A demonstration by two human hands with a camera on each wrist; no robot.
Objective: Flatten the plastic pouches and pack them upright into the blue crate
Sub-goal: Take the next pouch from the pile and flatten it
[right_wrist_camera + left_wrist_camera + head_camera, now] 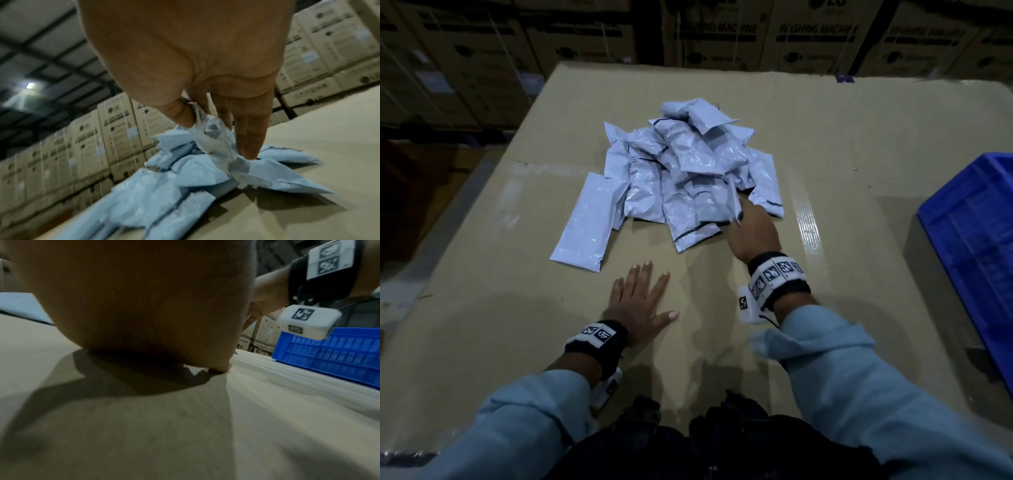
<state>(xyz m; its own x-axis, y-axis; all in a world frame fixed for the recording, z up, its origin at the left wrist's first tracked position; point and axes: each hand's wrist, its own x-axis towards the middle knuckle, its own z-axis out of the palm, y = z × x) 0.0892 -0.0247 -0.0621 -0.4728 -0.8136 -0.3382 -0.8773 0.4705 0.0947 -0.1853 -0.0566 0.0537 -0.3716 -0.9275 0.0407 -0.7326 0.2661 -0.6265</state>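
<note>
A warehouse or storeroom. Stacks of large cardboard cartons [815, 34], printed "WASHING MACHINE" with an LG logo, form walls behind the work surface, several cartons high in the right wrist view [115, 129]. Overhead is a dim roof of metal beams [41, 45] with one ceiling lamp [30, 85]. The work surface itself is a big taped cardboard box [825, 137].

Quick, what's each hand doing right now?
Left hand: open, flat on the cardboard surface.
Right hand: pinching a pouch at the pile's edge.

Right hand [751, 231] pinching pouch [732, 200]
</note>
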